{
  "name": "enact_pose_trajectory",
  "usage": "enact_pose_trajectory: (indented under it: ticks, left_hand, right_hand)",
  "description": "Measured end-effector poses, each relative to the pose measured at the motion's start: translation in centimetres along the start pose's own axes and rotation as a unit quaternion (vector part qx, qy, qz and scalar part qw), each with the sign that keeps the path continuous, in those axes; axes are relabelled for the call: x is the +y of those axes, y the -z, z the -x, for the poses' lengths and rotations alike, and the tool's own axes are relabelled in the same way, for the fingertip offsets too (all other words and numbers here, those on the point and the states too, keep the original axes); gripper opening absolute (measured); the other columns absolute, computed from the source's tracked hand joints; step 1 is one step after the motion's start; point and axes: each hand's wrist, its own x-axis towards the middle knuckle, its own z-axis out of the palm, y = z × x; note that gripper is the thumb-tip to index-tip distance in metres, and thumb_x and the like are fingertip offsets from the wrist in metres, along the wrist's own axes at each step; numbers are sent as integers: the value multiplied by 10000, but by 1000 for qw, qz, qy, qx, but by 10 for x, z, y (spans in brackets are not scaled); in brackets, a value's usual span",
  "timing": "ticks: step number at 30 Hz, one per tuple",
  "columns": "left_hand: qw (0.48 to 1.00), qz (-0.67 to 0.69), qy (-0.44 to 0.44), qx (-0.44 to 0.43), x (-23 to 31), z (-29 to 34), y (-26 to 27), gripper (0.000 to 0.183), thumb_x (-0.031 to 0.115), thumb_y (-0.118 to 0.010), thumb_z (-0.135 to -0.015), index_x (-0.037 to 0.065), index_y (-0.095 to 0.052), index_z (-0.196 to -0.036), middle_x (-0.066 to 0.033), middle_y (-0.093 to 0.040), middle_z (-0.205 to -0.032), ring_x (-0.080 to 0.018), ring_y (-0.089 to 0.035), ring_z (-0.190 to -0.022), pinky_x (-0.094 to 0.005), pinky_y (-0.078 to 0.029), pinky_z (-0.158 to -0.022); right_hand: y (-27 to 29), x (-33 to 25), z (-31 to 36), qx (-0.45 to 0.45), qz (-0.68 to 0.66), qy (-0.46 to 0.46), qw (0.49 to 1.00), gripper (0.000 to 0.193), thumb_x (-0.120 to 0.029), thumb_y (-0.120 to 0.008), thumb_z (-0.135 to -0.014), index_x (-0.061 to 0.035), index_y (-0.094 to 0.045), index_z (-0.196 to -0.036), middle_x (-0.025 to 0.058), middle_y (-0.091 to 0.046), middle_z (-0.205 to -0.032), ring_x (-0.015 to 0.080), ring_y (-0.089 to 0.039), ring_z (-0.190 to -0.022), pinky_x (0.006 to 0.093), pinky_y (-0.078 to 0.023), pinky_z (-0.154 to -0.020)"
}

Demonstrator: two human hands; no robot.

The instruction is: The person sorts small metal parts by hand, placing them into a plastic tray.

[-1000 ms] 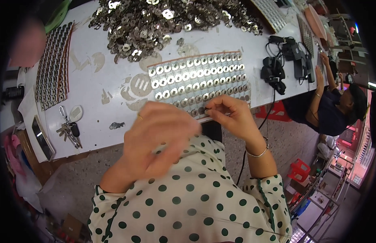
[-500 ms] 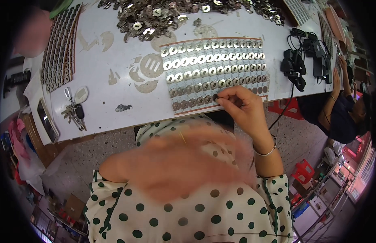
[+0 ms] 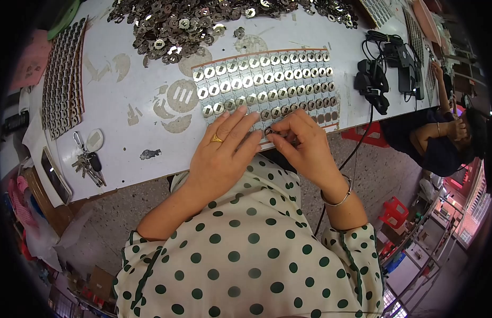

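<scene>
A panel [image 3: 264, 79] with rows of small silver metal discs, each with a dark centre, lies at the table's front edge. Flat over its near left corner rests my left hand [image 3: 227, 140], fingers stretched out and a ring on one of them, hiding several discs of the nearest rows. Thumb and fingertips of my right hand [image 3: 305, 146] pinch a small round metal disc [image 3: 268, 131] at the panel's near edge. Whether that disc touches the panel, I cannot tell.
A heap of loose metal discs [image 3: 172, 26] covers the far side. At left are another filled panel [image 3: 66, 79], keys [image 3: 87, 161] and a phone [image 3: 56, 172]. Black adapters with cables [image 3: 373, 79] lie to the right. A co-worker [image 3: 442, 135] sits at far right.
My left hand, blurred in front of my body before, now lies on the panel. My right hand still pinches at the nearest row, slightly further left in view. The whole view has shifted a little.
</scene>
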Motion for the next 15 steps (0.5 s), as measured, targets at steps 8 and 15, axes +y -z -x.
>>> enact_pose_trajectory:
  ticks: [8, 15]
  left_hand:
    - [1000, -5, 3, 0, -4, 7, -2, 321, 152, -747, -875, 95, -709, -1189, -109, -603, -1410, -318, -549, -1342, -468, -441, -1122]
    - [997, -70, -30, -5, -2, 8, -9, 346, 205, -739, -873, 171, -725, -1217, -65, -602, -1396, -285, -522, -1341, -431, -426, -1121]
  right_hand:
    - [25, -6, -25, -46, 34, 80, 995, 171, -43, -749, -865, -59, -681, -1021, 92, -635, -913, 287, -655, -800, 380, -530, -682]
    - [-5, -22, -137, 168, 207, 313, 912, 202, -21, -718, -851, -40, -705, -1052, 101, -698, -936, 305, -631, -887, 391, -547, -798]
